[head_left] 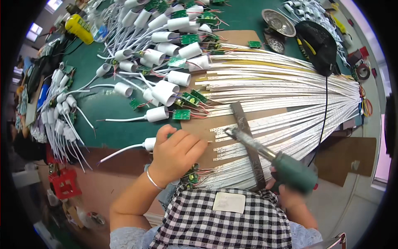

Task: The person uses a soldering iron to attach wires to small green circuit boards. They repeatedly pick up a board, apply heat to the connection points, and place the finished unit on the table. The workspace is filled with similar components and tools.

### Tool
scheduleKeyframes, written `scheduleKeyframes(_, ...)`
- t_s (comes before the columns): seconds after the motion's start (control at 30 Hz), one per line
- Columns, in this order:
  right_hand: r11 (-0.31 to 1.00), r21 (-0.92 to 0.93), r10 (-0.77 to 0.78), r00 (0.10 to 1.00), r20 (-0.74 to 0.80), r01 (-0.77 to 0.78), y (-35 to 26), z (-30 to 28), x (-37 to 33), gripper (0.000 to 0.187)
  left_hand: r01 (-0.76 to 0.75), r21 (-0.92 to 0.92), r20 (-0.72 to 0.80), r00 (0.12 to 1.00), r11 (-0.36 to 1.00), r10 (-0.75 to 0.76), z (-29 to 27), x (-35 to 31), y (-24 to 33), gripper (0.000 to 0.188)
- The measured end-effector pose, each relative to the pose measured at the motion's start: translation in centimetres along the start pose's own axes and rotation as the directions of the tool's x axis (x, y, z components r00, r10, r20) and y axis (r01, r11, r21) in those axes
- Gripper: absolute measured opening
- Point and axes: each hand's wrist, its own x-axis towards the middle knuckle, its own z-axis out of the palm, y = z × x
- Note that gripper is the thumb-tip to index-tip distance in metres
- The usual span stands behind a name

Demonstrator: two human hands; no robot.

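Observation:
My left hand (176,153) is closed above the table's near edge, its fingers pinched at the ends of white LED strips (232,153). What the pinch holds is hidden behind the fingers. A white plastic cap (149,144) with a white cable pokes out on that hand's left side. In my right hand (292,198), blurred, is a green-handled soldering iron (286,166). Its tip points left, over the strip ends. A dark flat bar (248,143) lies across the strips beneath the iron.
Several white caps (163,92) with cables and green circuit boards (181,114) crowd the green table (99,128). At the back stand a metal dish (278,23), a black cap-shaped object (317,45) and a yellow bottle (79,29). A black cord (326,103) crosses the strips on the right.

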Motion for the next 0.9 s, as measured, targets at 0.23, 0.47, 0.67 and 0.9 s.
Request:
scheduleKeyframes(0.23,0.997,-0.052,0.064,0.996,0.054,-0.062,-0.4,0.6,-0.1,0.045,-0.096,0.04,0.038,0.995,0.995,0.095,0.2,0.8,-0.9,0.016)
scheduleKeyframes(0.47,0.946,-0.303,-0.111,0.994,0.018,0.111,-0.8,-0.2,0.6,0.031,-0.19,0.105,-0.027,0.981,0.976,0.193,-1.0,3.5,-2.6,0.016)
scheduleKeyframes(0.67,0.991,-0.127,-0.053,0.997,-0.053,0.046,-1.6,0.8,1.6,0.025,-0.056,0.096,0.039,0.998,0.994,0.053,0.7,1.7,-0.4,0.01)
scheduleKeyframes(0.9,0.956,-0.22,-0.187,0.981,0.054,0.195,-1.9,1.3,3.0,0.036,-0.018,0.067,0.032,0.999,0.998,0.015,1.0,1.5,-0.4,0.013)
